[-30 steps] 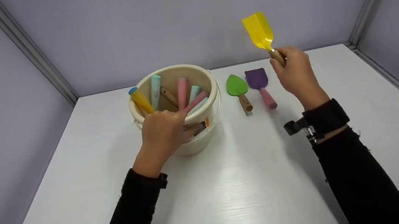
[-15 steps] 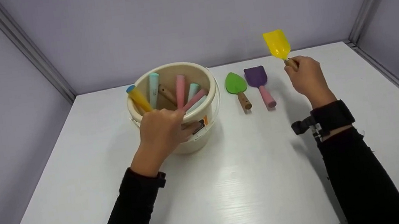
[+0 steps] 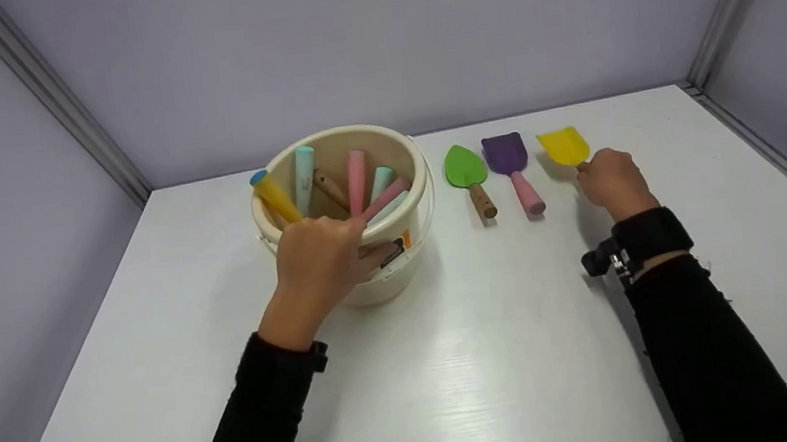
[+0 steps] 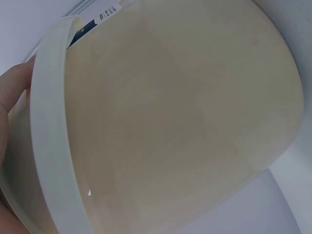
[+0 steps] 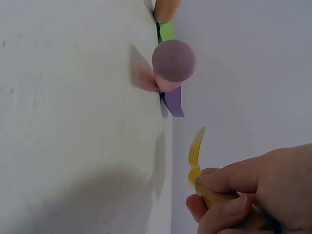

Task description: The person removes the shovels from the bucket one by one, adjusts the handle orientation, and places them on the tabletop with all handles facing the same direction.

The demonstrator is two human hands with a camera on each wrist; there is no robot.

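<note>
We clamped our right grip [image 3: 610, 181] on the yellow shovel [image 3: 564, 146] beside the purple shovel [image 3: 508, 154], our left grip [image 3: 318, 257] clasping the bucket [image 3: 413, 245] rim.

A person's left hand [image 3: 319, 254] grips the near rim of a cream bucket [image 3: 399, 269] holding several coloured tool handles [image 3: 357, 180]; the right hand [image 3: 610, 181] holds the handle of a yellow shovel [image 3: 563, 146], its blade low over the white table [image 3: 471, 362]; just beside it lie a purple shovel [image 3: 511, 167] and a green trowel [image 3: 469, 176], side by side.
</note>
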